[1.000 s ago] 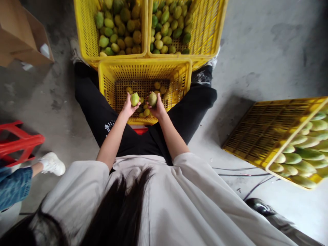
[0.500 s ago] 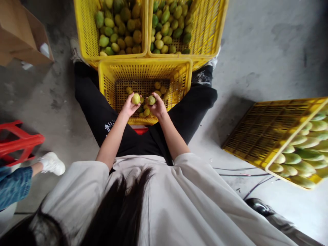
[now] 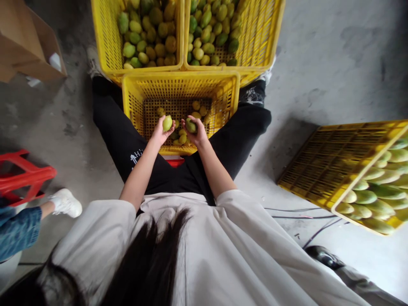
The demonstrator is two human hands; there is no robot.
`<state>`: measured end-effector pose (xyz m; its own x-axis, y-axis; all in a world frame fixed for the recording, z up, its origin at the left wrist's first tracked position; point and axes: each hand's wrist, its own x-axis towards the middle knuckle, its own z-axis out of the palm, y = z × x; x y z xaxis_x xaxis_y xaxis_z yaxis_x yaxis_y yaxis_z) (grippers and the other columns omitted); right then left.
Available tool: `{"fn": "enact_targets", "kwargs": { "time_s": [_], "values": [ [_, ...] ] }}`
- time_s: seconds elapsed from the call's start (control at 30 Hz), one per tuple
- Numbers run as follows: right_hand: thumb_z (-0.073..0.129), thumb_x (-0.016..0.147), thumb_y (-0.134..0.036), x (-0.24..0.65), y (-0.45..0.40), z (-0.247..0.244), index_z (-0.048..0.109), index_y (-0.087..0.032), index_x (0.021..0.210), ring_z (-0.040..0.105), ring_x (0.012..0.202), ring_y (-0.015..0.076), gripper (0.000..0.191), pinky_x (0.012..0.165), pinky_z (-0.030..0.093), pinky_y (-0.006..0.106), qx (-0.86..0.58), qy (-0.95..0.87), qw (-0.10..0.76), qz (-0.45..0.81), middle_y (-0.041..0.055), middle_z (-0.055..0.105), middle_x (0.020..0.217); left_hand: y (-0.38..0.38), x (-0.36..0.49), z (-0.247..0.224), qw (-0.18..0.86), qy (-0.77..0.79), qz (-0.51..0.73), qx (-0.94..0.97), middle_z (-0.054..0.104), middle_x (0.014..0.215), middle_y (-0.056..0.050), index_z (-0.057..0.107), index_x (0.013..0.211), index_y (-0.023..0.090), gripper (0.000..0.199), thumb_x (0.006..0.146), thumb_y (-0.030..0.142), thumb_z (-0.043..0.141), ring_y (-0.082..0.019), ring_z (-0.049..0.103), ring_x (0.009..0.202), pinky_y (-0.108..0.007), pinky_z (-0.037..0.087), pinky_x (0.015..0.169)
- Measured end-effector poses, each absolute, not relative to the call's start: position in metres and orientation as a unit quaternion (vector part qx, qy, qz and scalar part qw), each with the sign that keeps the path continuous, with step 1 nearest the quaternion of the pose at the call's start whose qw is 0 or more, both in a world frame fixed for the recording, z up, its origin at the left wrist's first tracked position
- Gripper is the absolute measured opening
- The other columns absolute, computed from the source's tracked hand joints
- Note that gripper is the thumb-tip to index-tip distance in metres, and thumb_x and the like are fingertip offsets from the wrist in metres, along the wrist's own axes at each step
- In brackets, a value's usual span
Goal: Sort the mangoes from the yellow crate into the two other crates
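My left hand [image 3: 161, 132] holds a yellow-green fruit [image 3: 167, 123], with the thumb resting along its side. A darker green fruit [image 3: 191, 125] is in my right hand [image 3: 198, 131], a short distance to the right. Both hands are above the near yellow crate [image 3: 181, 78], between my knees. Several yellowish fruits [image 3: 182, 139] lie on the bottom of that crate, partly hidden by my hands, and a few more [image 3: 203, 111] lie toward its right side.
Two yellow crates [image 3: 184, 34] with many green and yellow fruits [image 3: 151, 34] adjoin the near crate's far side. A tilted crate [image 3: 318, 157] of long green fruits is at right. At left are a cardboard box [image 3: 28, 38], red stool [image 3: 25, 174] and another person's foot [image 3: 65, 203].
Both fruits have turned in my hands. The left one now shows its pointed end, and the right one sits slightly farther right, more in the palm.
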<state>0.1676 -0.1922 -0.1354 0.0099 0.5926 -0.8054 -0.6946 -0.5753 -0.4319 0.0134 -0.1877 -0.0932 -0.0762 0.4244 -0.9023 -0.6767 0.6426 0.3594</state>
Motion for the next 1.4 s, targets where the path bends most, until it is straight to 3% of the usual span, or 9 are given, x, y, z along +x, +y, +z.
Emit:
{"fn": "enact_targets", "kwargs": {
  "time_s": [0.2,0.33,0.4,0.53,0.73,0.8,1.0,1.23,1.4],
  "values": [
    [0.081,0.102,-0.040,0.174,-0.187,-0.144,0.075,-0.031,0.112,0.087,0.107,0.0245,0.015,0.090,0.077,0.038,-0.549,0.060,0.443,0.707,0.0006,0.085,0.100,-0.186,0.012,-0.091,0.663,0.612,0.405,-0.145,0.074,0.076,-0.002,0.085,0.133,0.022,0.043,0.132,0.046,0.050,-0.013,0.069,0.061,-0.017,0.054,0.057],
    [0.083,0.107,-0.052,0.173,-0.187,-0.148,0.077,-0.033,0.126,0.086,0.095,0.0207,0.028,0.076,0.072,0.029,-0.561,0.039,0.420,0.712,-0.0016,0.089,0.102,-0.188,0.015,-0.089,0.669,0.616,0.402,-0.108,0.074,0.080,0.001,0.084,0.127,0.024,0.044,0.116,0.066,0.083,-0.011,0.071,0.062,-0.016,0.055,0.058],
    [0.085,0.110,-0.053,0.171,-0.188,-0.145,0.077,-0.032,0.125,0.085,0.093,0.0178,0.027,0.075,0.070,0.025,-0.565,0.041,0.429,0.703,-0.0023,0.088,0.102,-0.189,0.015,-0.089,0.668,0.622,0.400,-0.086,0.073,0.080,0.003,0.081,0.122,0.024,0.046,0.105,0.063,0.098,-0.008,0.068,0.059,-0.015,0.053,0.057],
    [0.072,0.120,-0.043,0.166,-0.190,-0.135,0.078,-0.029,0.124,0.086,0.090,0.0162,0.015,0.070,0.069,0.021,-0.572,0.088,0.446,0.683,-0.0015,0.084,0.096,-0.189,0.016,-0.090,0.659,0.632,0.400,-0.078,0.074,0.080,0.004,0.079,0.115,0.022,0.035,0.109,0.051,0.097,-0.006,0.066,0.057,-0.014,0.051,0.057],
    [0.044,0.129,-0.060,0.170,-0.187,-0.138,0.076,-0.028,0.125,0.067,0.060,0.0145,0.047,0.038,0.040,0.020,-0.561,0.103,0.412,0.710,0.0041,0.087,0.100,-0.188,0.014,-0.093,0.664,0.626,0.394,-0.104,0.074,0.078,0.001,0.083,0.130,0.022,0.054,0.108,0.071,0.092,-0.011,0.071,0.061,-0.017,0.056,0.059],
    [0.051,0.126,-0.065,0.172,-0.188,-0.143,0.076,-0.029,0.123,0.063,0.059,0.0142,0.044,0.038,0.039,0.020,-0.565,0.085,0.407,0.712,0.0035,0.087,0.101,-0.189,0.014,-0.094,0.670,0.619,0.395,-0.109,0.076,0.081,-0.001,0.083,0.138,0.023,0.052,0.112,0.068,0.088,-0.013,0.073,0.064,-0.018,0.058,0.061],
    [0.077,0.112,-0.064,0.171,-0.189,-0.152,0.076,-0.036,0.131,0.077,0.080,0.0181,0.034,0.055,0.058,0.023,-0.557,0.016,0.438,0.706,-0.0007,0.084,0.106,-0.191,0.011,-0.097,0.691,0.587,0.413,-0.090,0.081,0.089,-0.002,0.083,0.150,0.031,0.042,0.120,0.059,0.077,-0.015,0.077,0.069,-0.020,0.056,0.059],
    [0.085,0.105,-0.054,0.174,-0.190,-0.140,0.073,-0.031,0.120,0.082,0.103,0.0217,0.029,0.071,0.063,0.026,-0.551,0.001,0.453,0.701,0.0022,0.084,0.109,-0.191,0.014,-0.103,0.671,0.612,0.416,-0.049,0.082,0.089,-0.002,0.087,0.114,0.024,0.018,0.107,0.037,0.097,-0.013,0.077,0.074,-0.019,0.050,0.062],
    [0.081,0.102,-0.050,0.178,-0.194,-0.138,0.075,-0.031,0.127,0.082,0.098,0.0244,0.032,0.078,0.069,0.033,-0.509,0.035,0.446,0.736,0.0010,0.086,0.105,-0.194,0.012,-0.108,0.659,0.620,0.424,-0.041,0.076,0.086,0.002,0.082,0.111,0.025,0.038,0.095,0.047,0.109,-0.011,0.073,0.071,-0.018,0.045,0.058]
  ]
}}
